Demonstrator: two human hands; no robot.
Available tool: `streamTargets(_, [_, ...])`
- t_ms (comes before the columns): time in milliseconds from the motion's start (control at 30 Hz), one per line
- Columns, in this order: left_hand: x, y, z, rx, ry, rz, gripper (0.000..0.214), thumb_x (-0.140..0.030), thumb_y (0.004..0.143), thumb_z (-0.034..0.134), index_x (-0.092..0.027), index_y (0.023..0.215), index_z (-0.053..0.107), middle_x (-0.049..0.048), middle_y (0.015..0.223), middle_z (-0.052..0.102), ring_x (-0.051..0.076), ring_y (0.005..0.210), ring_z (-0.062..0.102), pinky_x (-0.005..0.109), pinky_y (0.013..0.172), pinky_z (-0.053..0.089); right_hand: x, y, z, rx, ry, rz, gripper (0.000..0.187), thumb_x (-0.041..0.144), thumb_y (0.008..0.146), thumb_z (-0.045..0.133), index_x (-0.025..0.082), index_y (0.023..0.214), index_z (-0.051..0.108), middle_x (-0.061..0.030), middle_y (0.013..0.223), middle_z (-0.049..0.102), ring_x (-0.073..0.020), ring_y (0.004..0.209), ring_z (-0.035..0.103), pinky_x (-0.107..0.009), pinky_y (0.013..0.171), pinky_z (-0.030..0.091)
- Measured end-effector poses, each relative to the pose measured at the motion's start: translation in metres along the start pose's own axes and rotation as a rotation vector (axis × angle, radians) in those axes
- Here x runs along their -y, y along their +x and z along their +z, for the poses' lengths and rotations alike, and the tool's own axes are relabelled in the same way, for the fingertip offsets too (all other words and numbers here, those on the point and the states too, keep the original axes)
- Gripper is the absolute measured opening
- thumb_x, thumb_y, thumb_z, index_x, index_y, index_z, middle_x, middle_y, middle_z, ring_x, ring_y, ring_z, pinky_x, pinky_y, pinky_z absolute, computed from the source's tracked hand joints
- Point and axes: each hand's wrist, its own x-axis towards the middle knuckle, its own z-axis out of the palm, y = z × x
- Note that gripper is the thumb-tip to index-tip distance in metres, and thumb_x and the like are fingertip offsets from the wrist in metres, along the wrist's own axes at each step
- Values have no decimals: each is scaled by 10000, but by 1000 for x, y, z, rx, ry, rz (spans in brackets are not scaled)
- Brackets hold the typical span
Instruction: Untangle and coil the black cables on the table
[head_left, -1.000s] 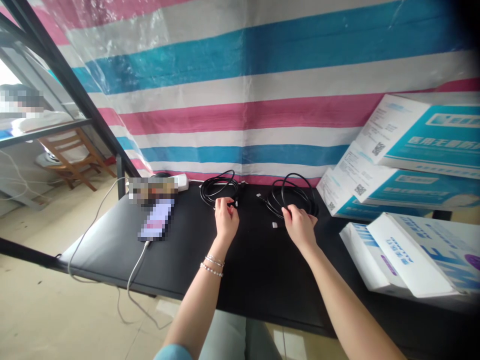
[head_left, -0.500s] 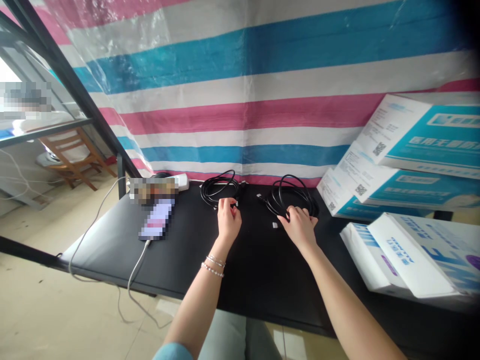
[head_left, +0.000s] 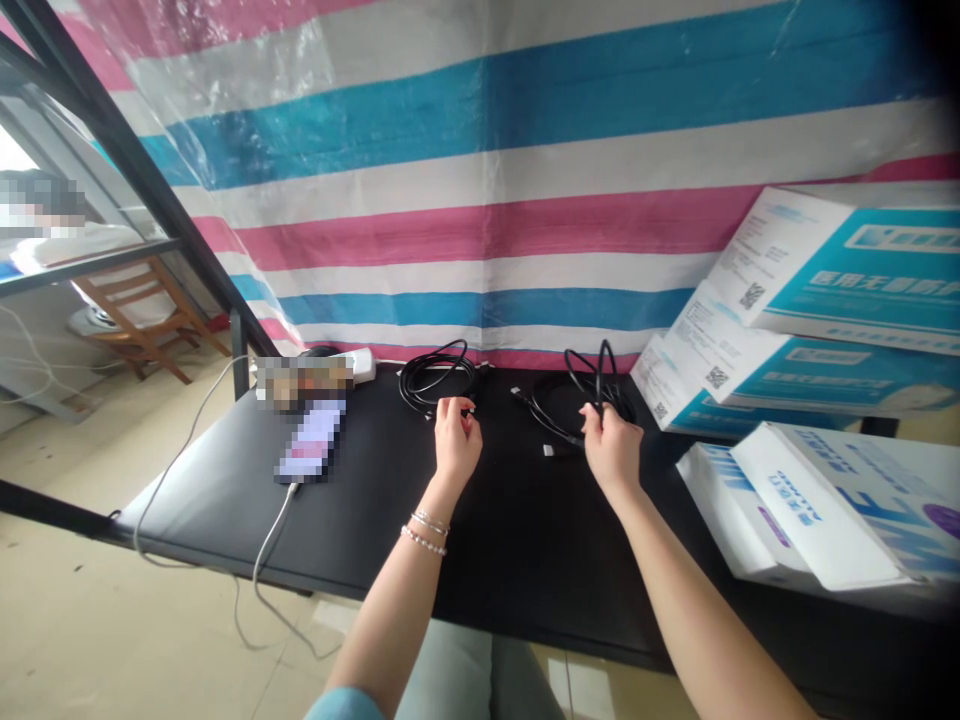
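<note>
A coil of black cable [head_left: 574, 385] sits on the black tabletop [head_left: 375, 540], in front of the right hand [head_left: 613, 445]; part of it lies flat as a ring, broader from side to side than front to back, while two gathered loops stand up from the fingers, their long axis nearly upright and their rounded ends toward the striped plastic sheet [head_left: 420, 235]. The right hand is mostly closed, thumb and fingers pinching those loops. One of the coil's ends, a pale-tipped plug [head_left: 516, 391], points left toward a second coil of black cable [head_left: 412, 388]; another pale plug [head_left: 550, 451] lies nearer the person, also aimed left. The second coil rests flat beyond the left hand [head_left: 456, 440], whose fingers are half curled near its front edge; whether they grip a cable end cannot be told. Farther left are a phone [head_left: 311, 445] with a grey cable running toward the near edge and a white power strip [head_left: 363, 365]. Blue-and-white boxes [head_left: 817, 365] are stacked on the right, behind two white cartons [head_left: 817, 520].
</note>
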Motion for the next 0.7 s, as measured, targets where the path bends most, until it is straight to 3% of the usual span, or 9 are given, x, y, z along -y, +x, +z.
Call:
streamTargets(133, [2, 0, 1, 11, -5, -5, 184, -47, 715, 448, -176, 826, 517, 25, 875, 490, 62, 558, 452, 209, 580, 426, 0, 3, -11, -204, 94, 0, 442, 410, 910, 257, 141, 806, 592, -127, 710, 666, -210, 627, 621, -298, 621, 415])
streamTargets(233, [4, 1, 1, 34, -15, -10, 169, -49, 714, 450, -173, 813, 507, 18, 851, 491, 65, 569, 453, 215, 601, 431, 3, 3, -18, -353, 121, -22, 434, 417, 909, 280, 144, 792, 597, -109, 670, 660, -201, 598, 632, -281, 572, 434])
streamTargets(367, [5, 0, 5, 159, -93, -99, 128, -107, 737, 478, -174, 843, 505, 3, 819, 500, 54, 541, 460, 211, 575, 429, 18, -4, -29, -497, 154, -133, 367, 337, 917, 334, 144, 773, 611, -68, 609, 655, -167, 550, 632, -249, 529, 444])
streamTargets(433, [4, -1, 8, 291, -218, -223, 128, -195, 769, 496, -177, 895, 504, 4, 828, 521, 57, 538, 498, 206, 535, 431, 32, -12, -32, -487, 140, -227, 332, 293, 913, 373, 154, 740, 619, -55, 597, 660, -151, 523, 628, -236, 508, 446])
streamTargets(533, [-1, -2, 11, 468, -479, -475, 236, -333, 803, 486, -177, 981, 480, 36, 922, 540, 79, 563, 571, 208, 489, 444, 55, -27, -30, -430, 150, -511, 245, 231, 893, 443, 163, 738, 620, -37, 587, 671, -137, 500, 627, -233, 538, 477])
streamTargets(600, [-4, -1, 10, 507, -644, -612, 277, -381, 809, 483, -176, 995, 460, 56, 973, 541, 87, 577, 597, 220, 509, 464, 66, -36, -26, -391, 188, -673, 180, 190, 882, 466, 162, 795, 622, -39, 632, 690, -139, 524, 637, -244, 595, 504])
streamTargets(700, [-7, 0, 7, 503, -825, -703, 308, -412, 787, 522, -178, 972, 445, 60, 948, 567, 96, 594, 610, 232, 545, 480, 75, -44, -18, -283, 265, -733, 126, 163, 871, 485, 152, 866, 610, -48, 681, 700, -142, 543, 637, -251, 587, 510])
